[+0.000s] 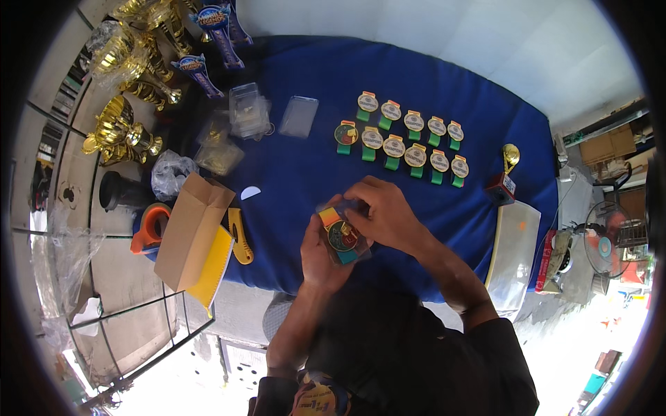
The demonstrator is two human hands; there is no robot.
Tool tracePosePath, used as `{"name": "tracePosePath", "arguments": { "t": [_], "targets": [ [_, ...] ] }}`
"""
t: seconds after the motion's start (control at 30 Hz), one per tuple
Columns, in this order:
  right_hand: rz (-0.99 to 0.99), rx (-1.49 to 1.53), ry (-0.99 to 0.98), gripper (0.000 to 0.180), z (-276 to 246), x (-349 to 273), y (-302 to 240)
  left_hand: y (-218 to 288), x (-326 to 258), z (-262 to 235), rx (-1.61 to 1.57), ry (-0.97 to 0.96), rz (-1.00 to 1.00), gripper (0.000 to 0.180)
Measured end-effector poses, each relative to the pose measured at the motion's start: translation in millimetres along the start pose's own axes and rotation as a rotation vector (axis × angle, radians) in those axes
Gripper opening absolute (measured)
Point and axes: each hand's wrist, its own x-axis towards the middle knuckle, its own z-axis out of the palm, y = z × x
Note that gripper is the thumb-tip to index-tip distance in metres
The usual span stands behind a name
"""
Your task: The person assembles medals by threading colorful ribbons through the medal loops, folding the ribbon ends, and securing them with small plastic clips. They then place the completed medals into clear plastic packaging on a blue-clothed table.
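Note:
A round medal (343,236) with a dark green, red and gold face lies in a clear plastic case, its ribbon folded orange-yellow above and green below. My left hand (322,260) is closed around the case from beneath and the left side. Bent over its upper right edge, my right hand (390,213) has its fingers pinched at the plastic; the fingertips are partly hidden. Beyond my hands, several medals with green ribbons (393,146) lie in two rows on the blue cloth (298,187). Most show a pale face; one coloured medal (345,132) sits at the near row's left end.
Clear plastic cases (300,116) lie at the back left, near gold trophy cups (118,132). A cardboard box (193,232), a yellow cutter (241,237) and an orange tape dispenser (150,229) are on the left. A small trophy (502,187) and plastic sheets (515,256) sit right.

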Motion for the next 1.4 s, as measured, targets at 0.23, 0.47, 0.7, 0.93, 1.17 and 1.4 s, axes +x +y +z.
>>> {"name": "tracePosePath", "arguments": {
  "t": [0.23, 0.47, 0.7, 0.93, 1.17, 1.4],
  "targets": [
    [0.046, -0.056, 0.125, 0.017, 17.5, -0.3, 7.5, -8.9, 2.8, -4.5, 0.162, 0.109, -0.004, 0.055],
    [0.022, -0.073, 0.208, 0.016, 23.7, -3.5, 8.4, -16.0, 9.0, -8.1, 0.443, 0.284, 0.278, 0.046],
    [0.205, 0.445, 0.345, 0.014, 34.2, -11.3, 13.8, -8.0, 0.2, 2.6, 0.772, 0.218, 0.270, 0.070],
    [0.387, 1.284, 0.391, 0.024, 43.8, -40.4, -6.4, -24.9, 0.3, 15.2, 1.222, 0.277, 0.480, 0.093],
    [0.316, 1.013, 0.143, 0.032, 7.5, -56.6, -6.5, -20.3, -10.3, 6.2, 1.347, 0.087, 0.425, 0.093],
    [0.385, 1.043, 0.285, 0.034, -23.1, -79.9, 2.4, -29.6, -9.5, 19.8, 1.085, -0.031, 0.104, 0.057]
  ]
}}
